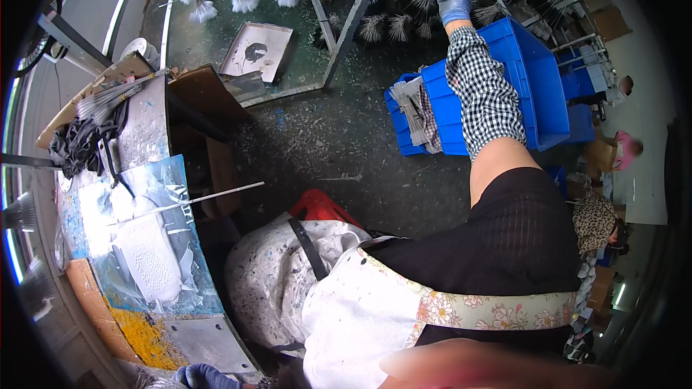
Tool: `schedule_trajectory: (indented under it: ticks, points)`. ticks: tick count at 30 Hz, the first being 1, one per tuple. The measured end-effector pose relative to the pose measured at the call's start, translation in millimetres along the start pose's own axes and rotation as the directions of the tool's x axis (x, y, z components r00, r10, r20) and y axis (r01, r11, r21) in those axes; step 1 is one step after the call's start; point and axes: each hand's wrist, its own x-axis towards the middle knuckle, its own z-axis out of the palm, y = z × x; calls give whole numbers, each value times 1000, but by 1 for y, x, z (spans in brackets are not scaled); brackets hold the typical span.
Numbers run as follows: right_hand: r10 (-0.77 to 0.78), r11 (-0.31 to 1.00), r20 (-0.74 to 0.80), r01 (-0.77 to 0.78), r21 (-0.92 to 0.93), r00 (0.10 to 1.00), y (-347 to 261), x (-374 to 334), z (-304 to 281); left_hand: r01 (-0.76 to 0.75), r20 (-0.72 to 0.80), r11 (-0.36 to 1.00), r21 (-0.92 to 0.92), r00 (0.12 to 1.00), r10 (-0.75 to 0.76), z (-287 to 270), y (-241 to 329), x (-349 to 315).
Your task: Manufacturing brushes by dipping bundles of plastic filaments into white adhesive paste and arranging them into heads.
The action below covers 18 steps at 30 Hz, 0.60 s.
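1. At the top, brush-like bundles (399, 27) crowd the right hand (454, 4), fingers loosely bent; any hold I cannot tell.
2. The step seems a reach; next calls for careful pinching (bundles crowd close).
3. Left hand (206, 377), cropped below: cannot tell.

Open floor (346, 130) between worktable (148, 130) and blue crates (539, 79), room for a hand through that gap, crates walling off right checked sleeve (486, 94), wiry bundles (400, 27) crowding right gloved hand (454, 4), slanted metal bar (359, 14) left of it, thin rod (216, 195) jutting past worktable edge.
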Motion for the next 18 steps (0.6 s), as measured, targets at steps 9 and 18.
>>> schedule_trajectory:
  ticks: [9, 18]
  points:
    - [-46, 999, 53, 46, 5, 997, -3, 1, 4, 43, -21, 996, -84, 999, -45, -11, -4, 4]
    - [-65, 997, 11, 66, -45, 998, -7, -1, 9, 56, -39, 988, -141, 997, -62, -19, -5, 5]
